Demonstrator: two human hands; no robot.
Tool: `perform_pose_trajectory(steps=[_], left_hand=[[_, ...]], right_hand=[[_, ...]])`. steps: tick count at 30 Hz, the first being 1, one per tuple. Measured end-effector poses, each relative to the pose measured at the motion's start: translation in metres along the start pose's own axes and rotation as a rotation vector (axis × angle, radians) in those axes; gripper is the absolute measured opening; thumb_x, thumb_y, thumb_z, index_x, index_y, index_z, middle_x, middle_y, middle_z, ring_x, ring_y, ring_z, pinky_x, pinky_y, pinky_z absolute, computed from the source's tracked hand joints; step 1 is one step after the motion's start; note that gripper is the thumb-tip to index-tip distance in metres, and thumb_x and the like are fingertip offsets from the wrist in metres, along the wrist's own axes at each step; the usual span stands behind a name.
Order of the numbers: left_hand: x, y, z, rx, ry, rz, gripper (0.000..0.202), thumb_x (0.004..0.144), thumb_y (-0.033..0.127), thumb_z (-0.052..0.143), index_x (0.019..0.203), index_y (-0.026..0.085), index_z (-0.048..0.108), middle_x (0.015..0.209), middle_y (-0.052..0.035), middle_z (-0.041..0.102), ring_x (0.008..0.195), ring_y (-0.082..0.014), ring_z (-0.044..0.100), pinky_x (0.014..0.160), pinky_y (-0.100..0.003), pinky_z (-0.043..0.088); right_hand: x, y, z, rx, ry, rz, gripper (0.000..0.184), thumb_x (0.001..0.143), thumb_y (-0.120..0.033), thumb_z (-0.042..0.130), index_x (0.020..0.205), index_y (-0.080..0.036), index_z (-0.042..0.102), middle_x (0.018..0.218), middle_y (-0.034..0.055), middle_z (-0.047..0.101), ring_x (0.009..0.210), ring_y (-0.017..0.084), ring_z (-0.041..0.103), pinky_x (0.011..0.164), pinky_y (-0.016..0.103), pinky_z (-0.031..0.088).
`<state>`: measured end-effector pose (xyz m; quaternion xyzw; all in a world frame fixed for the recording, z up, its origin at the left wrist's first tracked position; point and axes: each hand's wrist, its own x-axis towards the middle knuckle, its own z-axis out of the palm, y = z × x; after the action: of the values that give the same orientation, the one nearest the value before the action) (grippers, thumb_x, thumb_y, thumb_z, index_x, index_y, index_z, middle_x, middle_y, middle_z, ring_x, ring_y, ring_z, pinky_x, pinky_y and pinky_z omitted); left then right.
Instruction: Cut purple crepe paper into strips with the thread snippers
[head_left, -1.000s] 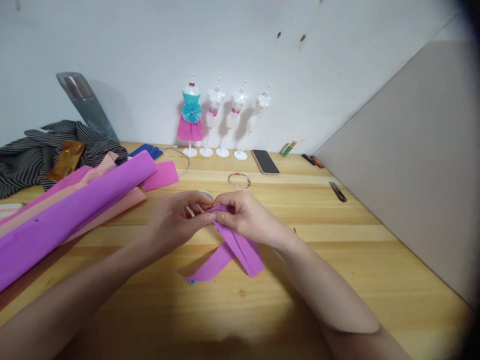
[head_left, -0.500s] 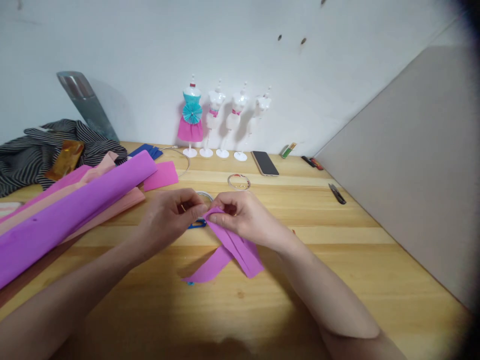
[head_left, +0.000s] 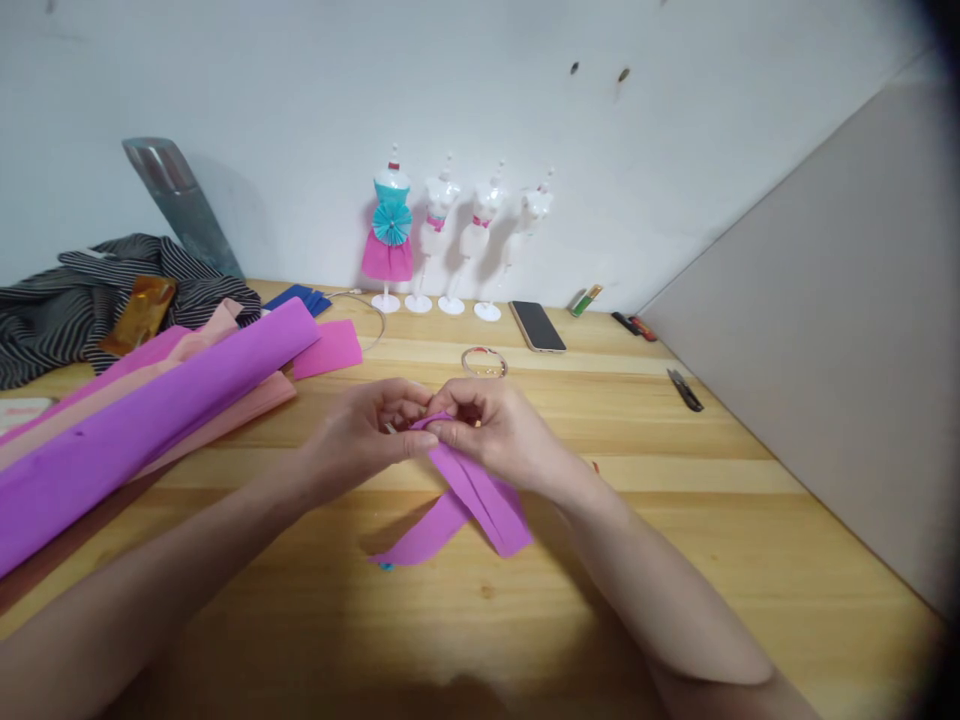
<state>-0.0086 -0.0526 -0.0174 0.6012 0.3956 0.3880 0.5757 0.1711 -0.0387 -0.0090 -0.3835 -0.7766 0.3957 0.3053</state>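
Both hands meet over the middle of the wooden table (head_left: 675, 520). My left hand (head_left: 360, 435) and my right hand (head_left: 491, 430) pinch the top of a folded purple paper strip (head_left: 465, 500), fingertips pressed together on its fold. The strip's two tails hang down and spread onto the table below my hands. What lies under my fingers is hidden.
Rolls of purple and pink crepe paper (head_left: 150, 410) lie at the left, with a pink sheet (head_left: 326, 350) and striped cloth (head_left: 82, 300) behind. Small dress mannequins (head_left: 442, 235) stand by the wall. A phone (head_left: 538, 326), a tape ring (head_left: 484, 362) and snips (head_left: 685, 390) lie further back.
My hands parted a little half a second ago, showing a blue object beneath, and have closed together again on the strip's fold. The view shifted slightly.
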Motion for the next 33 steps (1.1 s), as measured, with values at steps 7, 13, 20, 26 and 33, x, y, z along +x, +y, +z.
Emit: perform_pose_trajectory(steps=[7, 13, 20, 26, 33], left_hand=[[-0.002, -0.002, -0.001, -0.042, 0.048, -0.077, 0.029, 0.066, 0.023, 0.073, 0.092, 0.013, 0.066, 0.067, 0.0019, 0.061, 0.053, -0.0078, 0.053, 0.047, -0.019, 0.041], [0.0, -0.002, -0.004, -0.002, 0.049, -0.082, 0.027, 0.067, 0.024, 0.072, 0.09, 0.013, 0.066, 0.062, 0.0032, 0.058, 0.049, -0.0067, 0.051, 0.046, -0.019, 0.041], [0.001, 0.005, -0.009, 0.087, 0.078, -0.086, 0.015, 0.071, 0.028, 0.067, 0.073, 0.013, 0.063, 0.05, 0.0037, 0.055, 0.046, -0.0078, 0.049, 0.044, -0.019, 0.037], [0.0, 0.012, -0.015, 0.053, 0.208, -0.017, 0.017, 0.073, 0.03, 0.066, 0.071, 0.013, 0.063, 0.051, 0.0035, 0.053, 0.046, -0.007, 0.046, 0.045, -0.019, 0.036], [0.002, 0.015, -0.022, 0.035, 0.26, 0.026, 0.014, 0.076, 0.027, 0.065, 0.069, 0.015, 0.062, 0.05, 0.0035, 0.052, 0.045, -0.0074, 0.046, 0.044, -0.02, 0.036]], right_hand=[[0.0, -0.002, -0.003, 0.088, -0.02, 0.035, 0.021, 0.083, -0.029, 0.057, 0.071, -0.014, 0.064, 0.059, -0.0016, 0.053, 0.054, 0.009, 0.043, 0.051, 0.023, 0.033], [0.002, -0.004, -0.003, 0.142, 0.015, 0.042, 0.024, 0.083, -0.032, 0.057, 0.069, -0.014, 0.063, 0.058, -0.0011, 0.053, 0.053, 0.009, 0.045, 0.05, 0.023, 0.036], [0.003, -0.003, -0.005, 0.316, 0.079, 0.065, 0.03, 0.08, -0.042, 0.064, 0.092, -0.014, 0.063, 0.068, -0.0007, 0.057, 0.058, 0.01, 0.053, 0.055, 0.025, 0.045], [0.006, 0.003, -0.002, 0.261, -0.19, 0.135, 0.027, 0.075, -0.028, 0.071, 0.097, -0.014, 0.064, 0.066, -0.0039, 0.053, 0.056, 0.008, 0.044, 0.051, 0.021, 0.035], [0.007, 0.008, -0.006, 0.392, -0.145, 0.236, 0.019, 0.075, -0.029, 0.069, 0.083, -0.013, 0.064, 0.062, -0.0038, 0.053, 0.051, 0.006, 0.043, 0.046, 0.02, 0.031]])
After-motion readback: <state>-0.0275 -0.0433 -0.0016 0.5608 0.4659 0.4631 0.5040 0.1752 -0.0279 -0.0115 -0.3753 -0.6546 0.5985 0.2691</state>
